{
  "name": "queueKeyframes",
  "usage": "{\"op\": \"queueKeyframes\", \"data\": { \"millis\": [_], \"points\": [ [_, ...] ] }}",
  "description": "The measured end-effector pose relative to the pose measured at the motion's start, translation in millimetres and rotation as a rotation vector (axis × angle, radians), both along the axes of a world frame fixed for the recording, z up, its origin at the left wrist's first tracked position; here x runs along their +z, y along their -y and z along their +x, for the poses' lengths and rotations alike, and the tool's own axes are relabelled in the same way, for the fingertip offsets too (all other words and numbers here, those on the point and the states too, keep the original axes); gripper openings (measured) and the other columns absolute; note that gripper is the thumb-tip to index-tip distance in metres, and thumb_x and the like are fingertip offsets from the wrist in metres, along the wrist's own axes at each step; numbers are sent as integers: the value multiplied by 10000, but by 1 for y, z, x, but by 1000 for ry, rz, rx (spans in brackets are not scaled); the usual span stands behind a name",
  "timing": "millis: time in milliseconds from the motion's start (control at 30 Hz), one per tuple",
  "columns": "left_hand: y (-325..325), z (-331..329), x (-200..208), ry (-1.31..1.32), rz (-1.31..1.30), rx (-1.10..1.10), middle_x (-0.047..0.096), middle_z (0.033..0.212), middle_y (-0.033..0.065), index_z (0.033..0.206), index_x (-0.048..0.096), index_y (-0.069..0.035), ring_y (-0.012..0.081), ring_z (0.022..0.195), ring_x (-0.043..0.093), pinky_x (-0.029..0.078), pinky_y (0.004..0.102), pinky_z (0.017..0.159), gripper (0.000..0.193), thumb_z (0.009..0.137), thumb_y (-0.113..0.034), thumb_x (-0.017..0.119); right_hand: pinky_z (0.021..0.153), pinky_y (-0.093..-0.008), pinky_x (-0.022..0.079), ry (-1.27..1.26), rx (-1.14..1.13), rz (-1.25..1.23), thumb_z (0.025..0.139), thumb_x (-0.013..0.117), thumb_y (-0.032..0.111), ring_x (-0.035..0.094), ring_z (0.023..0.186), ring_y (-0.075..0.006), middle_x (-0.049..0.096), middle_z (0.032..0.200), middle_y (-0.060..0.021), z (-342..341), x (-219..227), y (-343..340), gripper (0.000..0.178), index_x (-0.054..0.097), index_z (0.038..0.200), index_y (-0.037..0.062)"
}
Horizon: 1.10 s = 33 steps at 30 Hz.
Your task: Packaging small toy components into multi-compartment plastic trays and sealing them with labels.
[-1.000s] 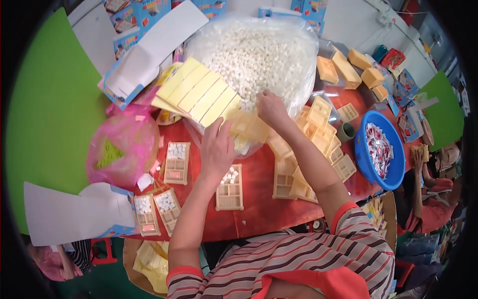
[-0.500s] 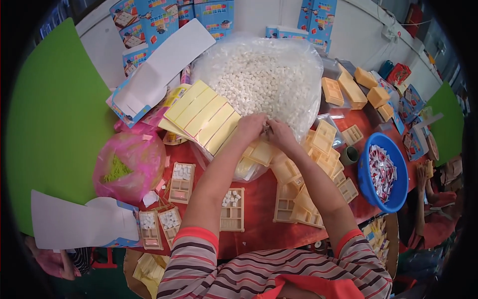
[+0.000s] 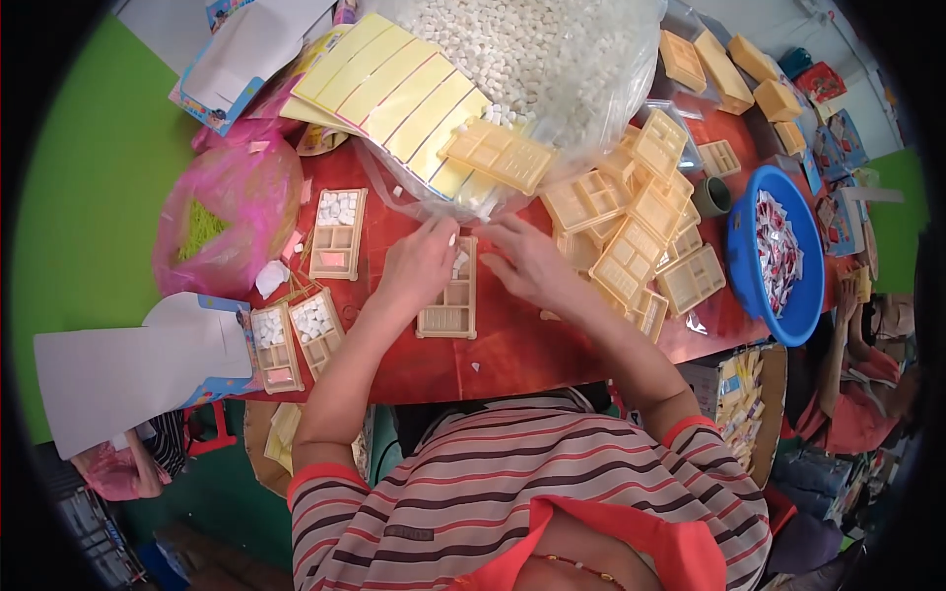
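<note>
Centre frame, the small tray (image 3: 447, 321) lies on the red table (image 3: 512, 350), long axis running up-down, its top end btw both hands. L hand (image 3: 419, 261) is nearer, over the tray's upper-left edge; R hand (image 3: 537, 264) is just off the upper-right side. L fingers curl in close w/ a white cube (image 3: 453, 239) showing at the tips; can't tell if it's pinched. R hand's about half open, thumb apart from fingers, nothing visible in the gap; palm's hidden, so no call there. Loose cubes (image 3: 460, 261) sit in the tray's top section; clear bag (image 3: 636, 84) at upper centre, tray pile (image 3: 631, 256) right of centre.
</note>
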<state>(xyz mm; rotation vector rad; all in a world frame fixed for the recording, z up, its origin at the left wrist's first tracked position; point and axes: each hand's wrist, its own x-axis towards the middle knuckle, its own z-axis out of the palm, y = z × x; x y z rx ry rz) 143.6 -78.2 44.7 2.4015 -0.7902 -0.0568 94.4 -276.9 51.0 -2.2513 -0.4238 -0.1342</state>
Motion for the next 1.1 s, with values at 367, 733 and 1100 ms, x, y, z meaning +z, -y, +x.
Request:
{"op": "queueKeyframes", "data": {
  "millis": [367,733,1100],
  "points": [
    [-25,-44,-1,-76,-50,205,578,1099,203,1364,466,-40,397,967,634,524,467,807,456,928,-134,562,896,-425,478,119,2,-222,835,636,56,587,1064,-351,593,1182,-170,-19,-30,-30,361,604,1189,-8],
    [-26,-70,-40,-35,-443,253,621,1197,182,1307,549,4,286,1097,633,487,352,944,356,954,2,507,977,-444,410,318,80,-431,864,606,173,518,1226,-312,536,1332,-150,-17,-36,-35,449,566,1275,-3],
    [-29,-83,-41,-104,-585,245,584,1254,212,1300,533,-2,364,1184,579,469,394,992,380,920,9,539,1149,-528,270,201,234,-576,889,586,522,319,1452,-347,330,1558,-217,-28,-38,-41,835,373,1461,-49]
  ]
}}
